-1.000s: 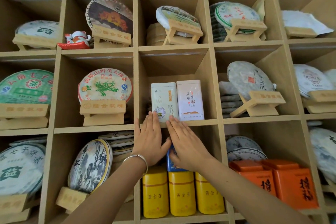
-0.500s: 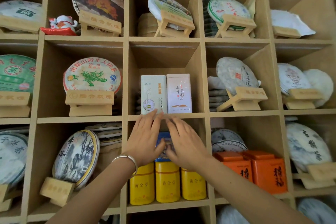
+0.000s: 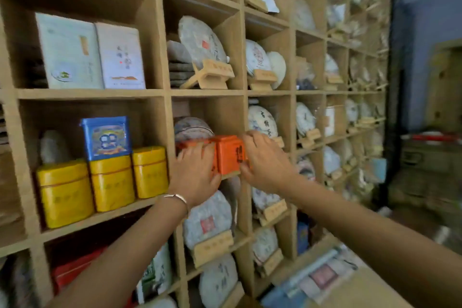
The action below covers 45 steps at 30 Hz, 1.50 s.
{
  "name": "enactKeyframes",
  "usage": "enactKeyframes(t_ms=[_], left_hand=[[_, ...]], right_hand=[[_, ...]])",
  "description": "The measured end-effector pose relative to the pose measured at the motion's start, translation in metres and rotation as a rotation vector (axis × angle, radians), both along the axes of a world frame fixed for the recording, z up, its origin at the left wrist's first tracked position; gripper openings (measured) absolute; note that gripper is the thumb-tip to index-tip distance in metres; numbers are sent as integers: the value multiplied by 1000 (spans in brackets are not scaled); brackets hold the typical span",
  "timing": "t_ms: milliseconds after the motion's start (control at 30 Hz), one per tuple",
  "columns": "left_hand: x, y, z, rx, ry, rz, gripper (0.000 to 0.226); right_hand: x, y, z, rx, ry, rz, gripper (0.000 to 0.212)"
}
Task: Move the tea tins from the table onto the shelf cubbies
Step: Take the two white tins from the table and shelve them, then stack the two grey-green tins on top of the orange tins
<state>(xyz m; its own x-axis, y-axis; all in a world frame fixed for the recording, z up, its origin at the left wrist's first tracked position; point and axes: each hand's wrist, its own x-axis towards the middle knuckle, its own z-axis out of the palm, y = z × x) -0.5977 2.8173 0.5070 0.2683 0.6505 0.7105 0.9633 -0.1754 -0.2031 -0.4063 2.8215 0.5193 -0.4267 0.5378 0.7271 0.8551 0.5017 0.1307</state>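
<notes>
Head view shows both forearms reaching to one cubby, where the left hand (image 3: pixel 193 175) lies with straight fingers against the front of the left orange tea tin (image 3: pixel 192 147), and the right hand (image 3: pixel 265 160) cups the side of the right orange tea tin (image 3: pixel 228 155). This looks like the squaring-up step: next, nudge both back from the shelf lip (image 3: pixel 230 175), as the right tin sits at the edge. A wrapped tea cake (image 3: pixel 192 127) behind limits depth, and the divider (image 3: pixel 246 117) hems the right.

Left hand (image 3: pixel 197 177) and right hand (image 3: pixel 265 160) on two orange tins (image 3: pixel 228 155) in a shelf cubby (image 3: pixel 232 115), yellow tins (image 3: pixel 110 180) alongside
</notes>
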Motion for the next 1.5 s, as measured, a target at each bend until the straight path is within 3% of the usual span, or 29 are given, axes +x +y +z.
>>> enactKeyframes(t_ms=[200,333,600,767,1133,1333,1500], left_hand=[[167,7,-43,-196,-135,-412,46],[297,-27,-71,-323,-66,-661,53],[519,-157,-114,-471,208,-1000,58],[641,-270,-132,-624,255,-1176,56],[842,-480,-172,-788,414,-1400,59],[931,-518,-189,-955,513,-1465,70],[1024,-531,-223,-866,621,-1565,68]], right_hand=[[176,-58,-48,-121,16,-346,46],[301,-141,-94,-221,145,-627,44],[496,-393,-124,-373,217,-1173,39],[565,-548,-145,-488,305,-1417,38],[683,-785,-171,-647,325,-1621,48],[757,-823,-198,-684,436,-1579,49],[838,-828,-245,-765,522,-1588,51]])
